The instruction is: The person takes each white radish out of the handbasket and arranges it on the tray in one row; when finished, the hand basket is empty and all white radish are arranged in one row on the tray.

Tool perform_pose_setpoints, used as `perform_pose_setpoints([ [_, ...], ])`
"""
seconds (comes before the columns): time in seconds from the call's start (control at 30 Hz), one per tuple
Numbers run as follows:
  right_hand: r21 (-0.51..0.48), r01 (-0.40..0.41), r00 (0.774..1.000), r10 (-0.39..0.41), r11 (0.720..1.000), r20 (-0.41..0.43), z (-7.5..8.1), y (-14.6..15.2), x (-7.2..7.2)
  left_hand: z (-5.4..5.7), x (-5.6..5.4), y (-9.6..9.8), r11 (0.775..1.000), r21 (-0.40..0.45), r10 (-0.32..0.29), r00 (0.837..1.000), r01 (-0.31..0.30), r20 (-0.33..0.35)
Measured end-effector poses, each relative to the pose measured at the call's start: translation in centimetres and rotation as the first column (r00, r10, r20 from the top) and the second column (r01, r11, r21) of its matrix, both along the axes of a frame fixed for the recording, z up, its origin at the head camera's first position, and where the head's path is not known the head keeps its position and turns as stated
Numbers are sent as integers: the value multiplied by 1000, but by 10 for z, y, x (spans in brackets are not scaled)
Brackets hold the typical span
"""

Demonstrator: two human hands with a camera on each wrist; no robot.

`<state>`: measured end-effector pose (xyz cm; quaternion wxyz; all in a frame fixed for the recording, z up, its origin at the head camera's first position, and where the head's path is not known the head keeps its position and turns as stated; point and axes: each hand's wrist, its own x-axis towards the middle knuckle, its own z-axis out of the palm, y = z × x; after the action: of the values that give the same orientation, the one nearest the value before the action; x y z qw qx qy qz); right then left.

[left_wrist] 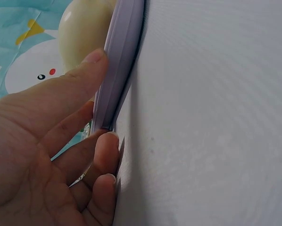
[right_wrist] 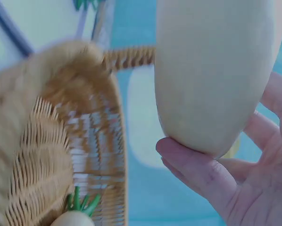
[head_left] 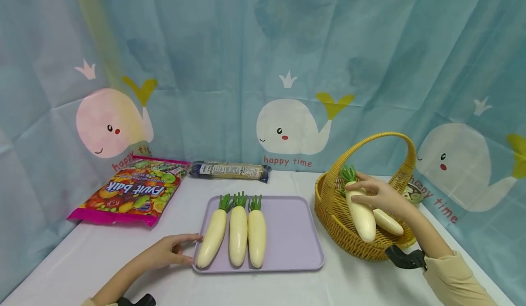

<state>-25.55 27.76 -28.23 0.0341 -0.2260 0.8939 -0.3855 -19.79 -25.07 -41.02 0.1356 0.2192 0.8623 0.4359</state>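
Note:
My right hand [head_left: 378,196] grips a white radish [head_left: 362,219] with green leaf stubs, tilted over the yellow wicker basket [head_left: 324,205]. Beneath it, a second white radish [head_left: 388,222] lies in the basket; its leafy top [right_wrist: 83,203] shows in the right wrist view. On the left, my left hand [head_left: 166,251] holds the lilac tray [head_left: 291,233] at its near left corner, thumb [left_wrist: 95,59] against the rim and some fingers curled by the table. Three white radishes [head_left: 238,237] lie side by side on the tray's left half, leaves pointing away from me.
A bright fruit candy bag [head_left: 135,192] lies at the back left. Beside it, a long packet with dark blue ends [head_left: 230,171] lies along the back edge. Behind the basket's right side a patterned bowl [head_left: 416,193] is partly hidden. A blue whale curtain [head_left: 230,68] hangs behind the white table.

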Motion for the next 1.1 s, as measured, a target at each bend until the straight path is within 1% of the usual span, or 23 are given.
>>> perform_pose_setpoints([
  [0.07, 8, -7, 999, 8, 1000, -35, 2, -4, 8, -1, 1, 1, 1000, 0, 6, 1000, -6, 9],
  [0.17, 23, -13, 996, 15, 1000, -92, 2, -9, 18, -2, 2, 1, 1000, -1, -1, 1000, 1, 2],
  [0.23, 28, -31, 992, 34, 999, -120, 2, -12, 24, -2, 2, 1, 1000, 3, -8, 1000, 8, -5],
  [0.33, 29, -30, 989, 34, 999, -146, -1, -13, 29, 0, 2, 2, 1000, 11, -14, 1000, 15, -21],
  [0.43, 10, -29, 985, 30, 1000, -170, -5, -13, 33, 1, 1, 3, 1000, 17, -14, 1000, 15, -26],
  [0.5, -5, -29, 984, 27, 1000, -178, -7, -12, 36, 2, 2, 3, 1000, 12, -7, 1000, 7, -20],
  [0.6, -17, -58, 979, 54, 998, -198, -10, -11, 41, 3, 2, 2, 1000, 5, -2, 1000, 2, -8],
  [0.67, -18, -93, 969, 86, 996, -230, -10, -12, 44, 3, 2, 1, 1000, -5, -2, 1000, 2, -14],
  [0.8, -22, -136, 946, 124, 990, -299, -9, -16, 49, 2, 1, -1, 1000, 3, -6, 1000, 6, -22],
  [0.93, -76, -172, 949, 145, 982, -280, -10, -14, 55, 2, 1, -1, 1000, 23, -14, 1000, 14, -1],
  [1.0, -108, -195, 952, 162, 975, -261, -13, -12, 58, 2, 1, 0, 999, 28, -25, 1000, 25, -5],
  [1.1, -134, -230, 949, 191, 964, -252, -16, -9, 63, 1, 1, 0, 1000, 15, -13, 1000, 13, -1],
])
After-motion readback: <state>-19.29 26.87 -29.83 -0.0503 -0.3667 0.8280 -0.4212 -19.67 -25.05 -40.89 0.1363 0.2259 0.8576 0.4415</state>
